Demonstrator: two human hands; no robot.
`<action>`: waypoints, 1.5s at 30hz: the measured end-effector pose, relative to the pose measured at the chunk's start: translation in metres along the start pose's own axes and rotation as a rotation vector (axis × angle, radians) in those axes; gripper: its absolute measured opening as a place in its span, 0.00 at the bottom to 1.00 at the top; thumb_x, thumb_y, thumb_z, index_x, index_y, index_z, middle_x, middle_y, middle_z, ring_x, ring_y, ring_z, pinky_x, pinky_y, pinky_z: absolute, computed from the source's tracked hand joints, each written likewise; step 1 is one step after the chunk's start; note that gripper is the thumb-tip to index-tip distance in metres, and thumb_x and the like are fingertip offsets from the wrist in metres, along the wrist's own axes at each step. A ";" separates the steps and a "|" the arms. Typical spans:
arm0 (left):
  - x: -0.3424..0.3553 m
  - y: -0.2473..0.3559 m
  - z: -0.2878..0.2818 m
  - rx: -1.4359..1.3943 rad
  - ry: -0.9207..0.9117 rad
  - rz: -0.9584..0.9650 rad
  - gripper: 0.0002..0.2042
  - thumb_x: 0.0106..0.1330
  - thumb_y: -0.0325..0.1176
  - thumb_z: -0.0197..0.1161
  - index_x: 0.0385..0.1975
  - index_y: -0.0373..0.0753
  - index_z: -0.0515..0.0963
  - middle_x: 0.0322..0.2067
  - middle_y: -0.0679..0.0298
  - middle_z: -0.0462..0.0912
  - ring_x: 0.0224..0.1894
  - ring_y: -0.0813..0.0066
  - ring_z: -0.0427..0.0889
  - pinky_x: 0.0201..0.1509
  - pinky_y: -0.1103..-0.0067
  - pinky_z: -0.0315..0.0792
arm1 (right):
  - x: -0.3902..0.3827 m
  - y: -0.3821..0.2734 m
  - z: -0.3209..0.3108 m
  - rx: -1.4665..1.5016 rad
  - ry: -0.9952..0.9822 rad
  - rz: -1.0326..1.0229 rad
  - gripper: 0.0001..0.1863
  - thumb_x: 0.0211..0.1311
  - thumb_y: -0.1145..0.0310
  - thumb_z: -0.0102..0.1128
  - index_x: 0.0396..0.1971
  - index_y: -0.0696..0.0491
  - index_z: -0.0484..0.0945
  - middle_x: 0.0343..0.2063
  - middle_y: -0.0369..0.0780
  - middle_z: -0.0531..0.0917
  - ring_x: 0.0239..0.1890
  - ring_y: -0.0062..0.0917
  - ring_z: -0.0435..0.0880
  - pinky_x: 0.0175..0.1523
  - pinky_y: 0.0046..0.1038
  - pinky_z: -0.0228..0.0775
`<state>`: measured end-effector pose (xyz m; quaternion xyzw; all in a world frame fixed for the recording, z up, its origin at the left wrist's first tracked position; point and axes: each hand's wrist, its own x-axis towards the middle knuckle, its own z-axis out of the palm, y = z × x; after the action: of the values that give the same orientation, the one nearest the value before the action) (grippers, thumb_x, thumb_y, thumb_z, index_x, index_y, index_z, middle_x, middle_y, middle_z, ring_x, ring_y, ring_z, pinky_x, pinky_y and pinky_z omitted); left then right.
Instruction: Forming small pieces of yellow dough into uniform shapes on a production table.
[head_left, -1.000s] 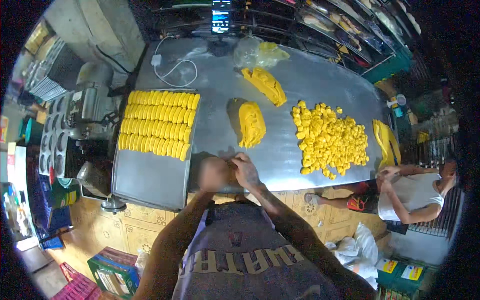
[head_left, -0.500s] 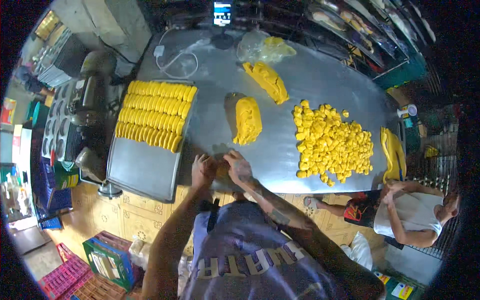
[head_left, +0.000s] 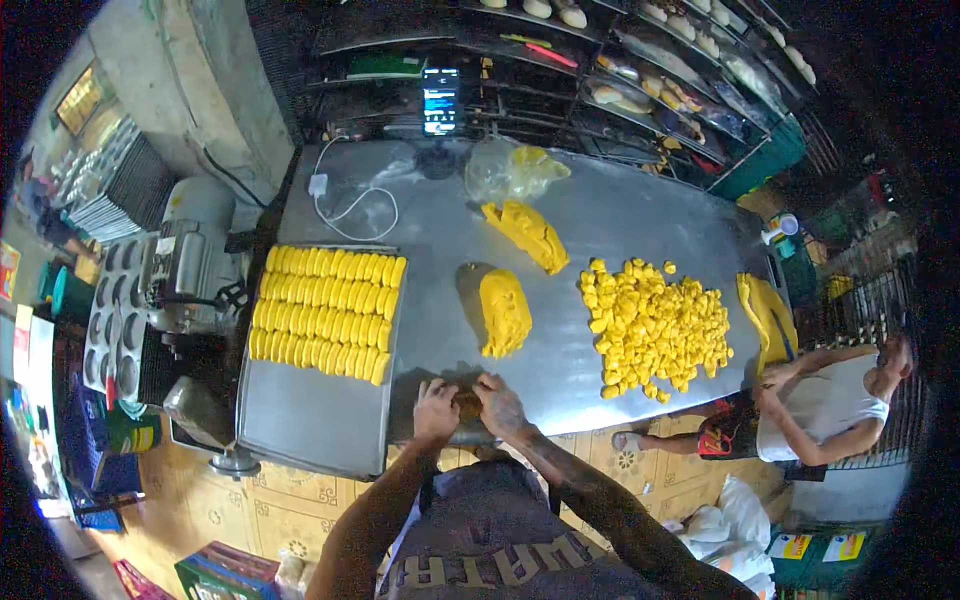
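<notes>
At the near edge of the metal table (head_left: 425,300), my left hand (head_left: 436,410) and my right hand (head_left: 499,405) are close together with fingers curled. A small dark brownish patch shows between them; what they hold is too unclear to name. Just beyond my right hand lies a thick yellow dough log (head_left: 504,312), with a second dough log (head_left: 528,236) farther back. On my left, a metal tray (head_left: 312,420) carries rows of finger-shaped yellow dough pieces (head_left: 325,315). A wide heap of small yellow dough chunks (head_left: 657,328) spreads over the table to the right.
At the right end, a co-worker (head_left: 825,405) stands by a long yellow dough strip (head_left: 765,320). A lit phone (head_left: 440,103), a white cable (head_left: 352,215) and a plastic bag (head_left: 505,170) are at the back. A mixer-like machine (head_left: 195,255) stands left; racks rise behind.
The view has tilted up, so the table sits lower in the picture and more of the back racks shows. My hands stay near the table edge, with their fingers shifted slightly.
</notes>
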<state>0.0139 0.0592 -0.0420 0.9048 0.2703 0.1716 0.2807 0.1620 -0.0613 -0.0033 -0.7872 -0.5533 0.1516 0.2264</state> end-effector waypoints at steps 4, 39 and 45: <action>-0.001 -0.003 0.000 -0.087 -0.106 -0.001 0.10 0.61 0.33 0.66 0.41 0.41 0.85 0.43 0.54 0.85 0.53 0.49 0.79 0.61 0.58 0.73 | 0.001 -0.003 -0.004 0.026 -0.072 -0.005 0.16 0.51 0.80 0.59 0.42 0.56 0.79 0.46 0.45 0.77 0.53 0.47 0.77 0.58 0.42 0.76; -0.035 0.052 -0.008 0.099 0.045 -0.043 0.10 0.62 0.32 0.64 0.42 0.45 0.87 0.42 0.56 0.83 0.48 0.48 0.78 0.55 0.60 0.73 | -0.010 0.039 -0.018 0.402 -0.049 -0.216 0.09 0.71 0.69 0.55 0.42 0.60 0.79 0.44 0.51 0.80 0.50 0.49 0.81 0.50 0.44 0.74; -0.033 0.067 -0.017 -0.068 0.113 -0.070 0.14 0.60 0.33 0.65 0.46 0.44 0.87 0.43 0.56 0.83 0.49 0.48 0.77 0.55 0.60 0.73 | -0.016 0.037 -0.023 0.388 -0.091 -0.283 0.11 0.71 0.70 0.54 0.45 0.60 0.77 0.41 0.50 0.79 0.49 0.49 0.80 0.52 0.43 0.73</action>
<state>0.0064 0.0006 0.0058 0.8735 0.3112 0.2219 0.3015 0.1978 -0.0909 -0.0029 -0.6358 -0.6283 0.2571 0.3674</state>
